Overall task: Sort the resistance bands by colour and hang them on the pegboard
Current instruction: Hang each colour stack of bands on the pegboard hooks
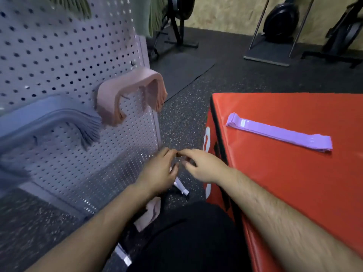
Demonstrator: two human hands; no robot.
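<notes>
Left hand [159, 173] and right hand [198, 165] meet fingertip to fingertip, pinching something tiny. Can't tell what. I'd seat it firmly in the pegboard [59, 55] before grabbing the purple bands [279, 132].

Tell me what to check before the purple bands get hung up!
1. Purple bands stacked together on the red box: ok.
2. Pink bands already hanging on the pegboard: ok.
3. Blue-grey bands already hanging: ok.
4. Left hand and right hand free to pick up: cannot tell, the fingertips meet around something small and blurred.
5. Free hook for purple: cannot tell, none shows clearly.
6. Colours kept apart: ok.
</notes>
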